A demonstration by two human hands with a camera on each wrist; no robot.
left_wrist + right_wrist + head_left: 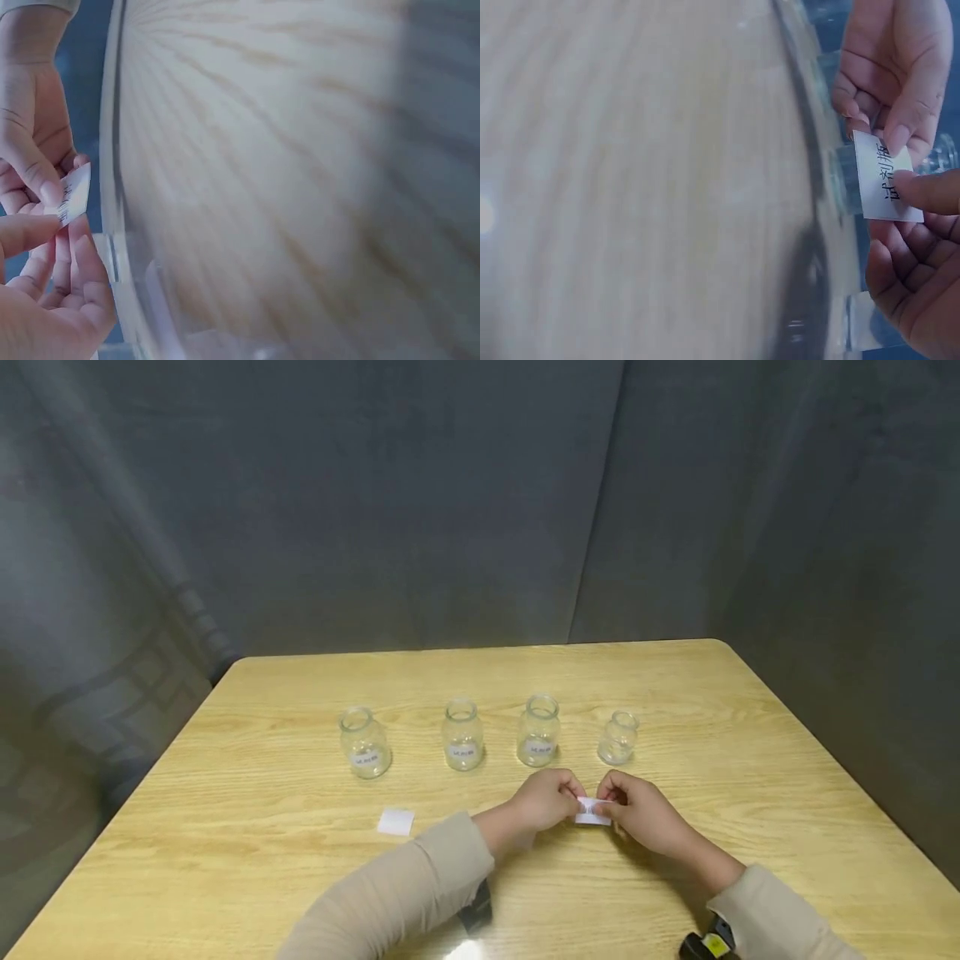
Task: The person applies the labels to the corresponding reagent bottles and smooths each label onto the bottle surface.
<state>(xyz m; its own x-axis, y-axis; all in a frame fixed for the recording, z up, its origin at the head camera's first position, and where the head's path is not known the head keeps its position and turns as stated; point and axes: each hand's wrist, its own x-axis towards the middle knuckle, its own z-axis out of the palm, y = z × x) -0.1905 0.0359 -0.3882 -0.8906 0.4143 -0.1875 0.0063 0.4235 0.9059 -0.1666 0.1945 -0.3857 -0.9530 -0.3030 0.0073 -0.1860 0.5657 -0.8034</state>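
Observation:
My left hand (547, 797) and my right hand (648, 812) meet over the table in front of the smallest jar (618, 739). Between them they pinch a small white label (593, 818), one hand at each end, with thumbs on its printed face. Black printed characters show on the label (881, 180) in the right wrist view, partly covered by the thumbs. The left wrist view shows the same label (78, 193) tilted between the fingertips. No label can be made out on the smallest jar.
Three larger glass jars, the left one (365, 745), the middle one (462, 737) and the right one (538, 732), stand in a row with white labels on their fronts. A white paper piece (396, 821) lies front left. A dark object (477, 910) shows beside the left sleeve.

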